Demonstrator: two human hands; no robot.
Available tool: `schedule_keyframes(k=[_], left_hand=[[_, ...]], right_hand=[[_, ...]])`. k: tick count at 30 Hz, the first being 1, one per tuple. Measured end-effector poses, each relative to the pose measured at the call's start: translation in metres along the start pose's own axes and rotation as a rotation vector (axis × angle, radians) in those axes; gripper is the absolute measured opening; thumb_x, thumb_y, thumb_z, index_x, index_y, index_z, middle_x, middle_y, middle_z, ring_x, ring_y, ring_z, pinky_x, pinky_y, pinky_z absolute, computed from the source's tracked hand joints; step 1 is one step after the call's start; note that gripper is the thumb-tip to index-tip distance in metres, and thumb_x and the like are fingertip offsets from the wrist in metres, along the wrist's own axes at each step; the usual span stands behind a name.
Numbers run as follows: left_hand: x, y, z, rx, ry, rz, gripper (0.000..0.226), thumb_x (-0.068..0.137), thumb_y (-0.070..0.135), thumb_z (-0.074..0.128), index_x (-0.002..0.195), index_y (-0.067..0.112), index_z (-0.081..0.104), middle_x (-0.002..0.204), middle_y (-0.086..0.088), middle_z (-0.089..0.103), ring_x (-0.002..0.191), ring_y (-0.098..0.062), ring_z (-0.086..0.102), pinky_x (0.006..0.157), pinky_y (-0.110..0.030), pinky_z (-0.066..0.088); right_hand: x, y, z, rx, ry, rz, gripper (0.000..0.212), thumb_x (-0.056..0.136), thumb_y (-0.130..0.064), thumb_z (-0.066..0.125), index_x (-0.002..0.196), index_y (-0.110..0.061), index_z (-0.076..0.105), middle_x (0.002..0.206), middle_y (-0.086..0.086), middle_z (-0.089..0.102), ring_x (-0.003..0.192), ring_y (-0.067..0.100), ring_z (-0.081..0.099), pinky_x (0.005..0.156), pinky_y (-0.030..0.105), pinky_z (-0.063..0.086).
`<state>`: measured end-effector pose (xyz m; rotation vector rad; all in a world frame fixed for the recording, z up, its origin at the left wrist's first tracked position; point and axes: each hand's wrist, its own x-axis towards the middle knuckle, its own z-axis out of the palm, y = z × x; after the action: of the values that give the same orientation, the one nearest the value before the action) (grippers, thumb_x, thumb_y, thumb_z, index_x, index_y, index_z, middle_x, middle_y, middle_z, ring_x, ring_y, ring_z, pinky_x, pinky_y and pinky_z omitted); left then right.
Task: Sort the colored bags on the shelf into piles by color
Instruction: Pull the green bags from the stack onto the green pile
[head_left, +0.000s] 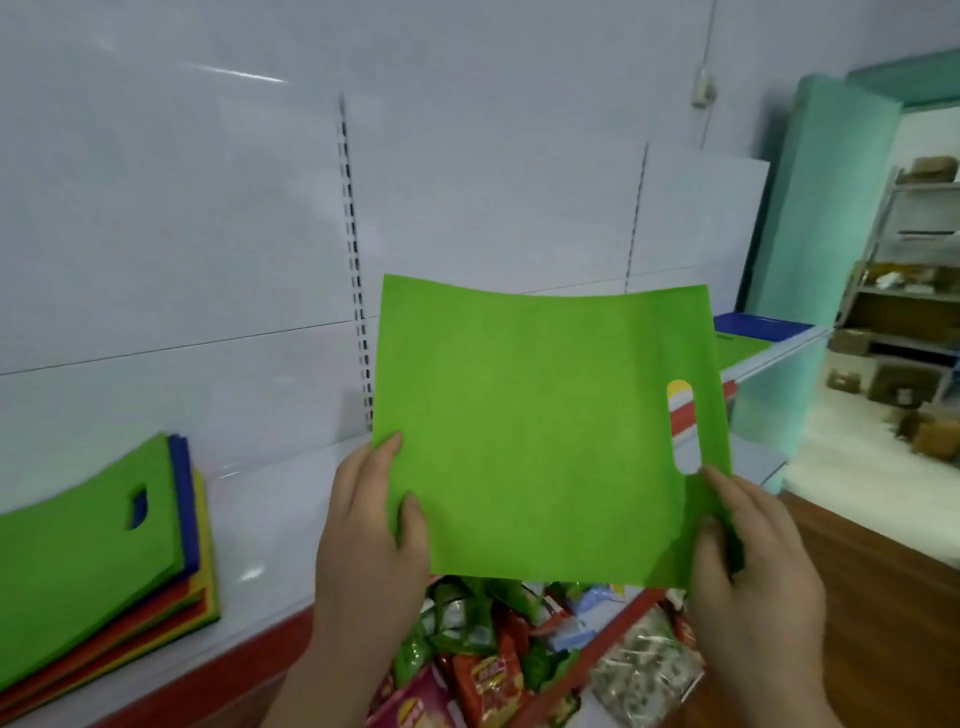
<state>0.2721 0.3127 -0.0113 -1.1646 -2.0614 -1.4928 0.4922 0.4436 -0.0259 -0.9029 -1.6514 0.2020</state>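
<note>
Now both hands pinch a green bag (540, 431) upright between them: left hand (371, 525) at its lower left edge, right hand (753, 551) at its lower right corner.

A broad stretch of bare white shelf (270, 519) lies open between the mixed stack of colored bags (104, 551) at left and the green bag (540, 431) held up at center, which screens the shelf's right end, where blue bags (758, 325) lie, with snack packets (498, 670) crowding the level below.
</note>
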Motion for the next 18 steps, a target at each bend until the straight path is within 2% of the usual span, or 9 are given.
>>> schedule_keyframes(k=[3, 5, 6, 8, 11, 13, 15, 18], left_hand=[[-0.006, 0.03, 0.052, -0.057, -0.051, 0.039, 0.051, 0.091, 0.006, 0.057, 0.139, 0.023, 0.047, 0.138, 0.011, 0.041, 0.125, 0.001, 0.038, 0.105, -0.016, 0.026], [-0.008, 0.048, 0.083, -0.089, -0.085, 0.102, 0.052, 0.09, 0.001, 0.059, 0.138, 0.019, 0.049, 0.136, 0.008, 0.043, 0.123, 0.004, 0.038, 0.104, -0.005, 0.022], [-0.008, 0.056, 0.099, -0.099, -0.104, 0.132, 0.052, 0.089, -0.002, 0.059, 0.137, 0.015, 0.05, 0.135, 0.006, 0.045, 0.121, 0.005, 0.037, 0.103, 0.0, 0.019], [-0.007, 0.071, 0.13, -0.123, -0.135, 0.169, 0.052, 0.087, -0.004, 0.06, 0.136, 0.011, 0.05, 0.135, 0.001, 0.046, 0.12, 0.005, 0.037, 0.102, 0.003, 0.017], [-0.005, 0.087, 0.178, -0.156, -0.185, 0.205, 0.052, 0.088, -0.004, 0.059, 0.138, 0.009, 0.049, 0.136, -0.003, 0.047, 0.121, 0.002, 0.038, 0.103, 0.002, 0.016], [-0.002, 0.095, 0.211, -0.178, -0.213, 0.239, 0.053, 0.087, -0.006, 0.059, 0.137, 0.007, 0.049, 0.135, -0.004, 0.048, 0.121, 0.001, 0.039, 0.103, 0.001, 0.018], [0.004, 0.102, 0.246, -0.212, -0.234, 0.249, 0.054, 0.086, -0.007, 0.06, 0.137, 0.006, 0.05, 0.135, -0.005, 0.049, 0.121, -0.002, 0.042, 0.104, 0.0, 0.02], [0.019, 0.11, 0.298, -0.252, -0.245, 0.243, 0.054, 0.086, -0.007, 0.06, 0.137, 0.007, 0.05, 0.135, -0.006, 0.049, 0.122, -0.005, 0.045, 0.105, -0.001, 0.022]], right_hand=[[0.012, 0.048, -0.028, -0.042, 0.041, 0.051, 0.046, 0.084, -0.016, 0.046, 0.127, -0.011, 0.062, 0.123, 0.005, 0.059, 0.099, -0.005, 0.043, 0.085, 0.01, 0.033], [0.019, 0.074, -0.043, -0.081, 0.08, 0.072, 0.046, 0.084, -0.014, 0.048, 0.127, -0.012, 0.063, 0.125, 0.004, 0.059, 0.102, -0.001, 0.046, 0.088, 0.009, 0.034], [0.024, 0.086, -0.05, -0.103, 0.095, 0.087, 0.044, 0.086, -0.012, 0.049, 0.127, -0.013, 0.063, 0.125, 0.004, 0.059, 0.104, 0.001, 0.048, 0.089, 0.012, 0.036], [0.032, 0.112, -0.061, -0.131, 0.119, 0.134, 0.04, 0.089, -0.002, 0.055, 0.128, -0.013, 0.062, 0.126, 0.004, 0.059, 0.104, 0.001, 0.048, 0.09, 0.016, 0.036], [0.044, 0.147, -0.073, -0.171, 0.15, 0.191, 0.046, 0.084, 0.007, 0.06, 0.127, -0.01, 0.062, 0.122, 0.0, 0.058, 0.103, -0.005, 0.043, 0.091, 0.006, 0.029], [0.053, 0.171, -0.076, -0.214, 0.161, 0.217, 0.046, 0.084, 0.008, 0.06, 0.127, -0.009, 0.062, 0.119, -0.006, 0.054, 0.103, -0.006, 0.042, 0.089, 0.004, 0.027], [0.067, 0.195, -0.077, -0.233, 0.173, 0.247, 0.046, 0.085, 0.006, 0.059, 0.128, -0.01, 0.062, 0.118, -0.008, 0.053, 0.104, -0.001, 0.045, 0.091, 0.008, 0.029], [0.094, 0.229, -0.071, -0.259, 0.159, 0.293, 0.046, 0.088, 0.002, 0.058, 0.131, -0.014, 0.059, 0.122, -0.009, 0.053, 0.106, 0.005, 0.046, 0.094, 0.023, 0.035]])
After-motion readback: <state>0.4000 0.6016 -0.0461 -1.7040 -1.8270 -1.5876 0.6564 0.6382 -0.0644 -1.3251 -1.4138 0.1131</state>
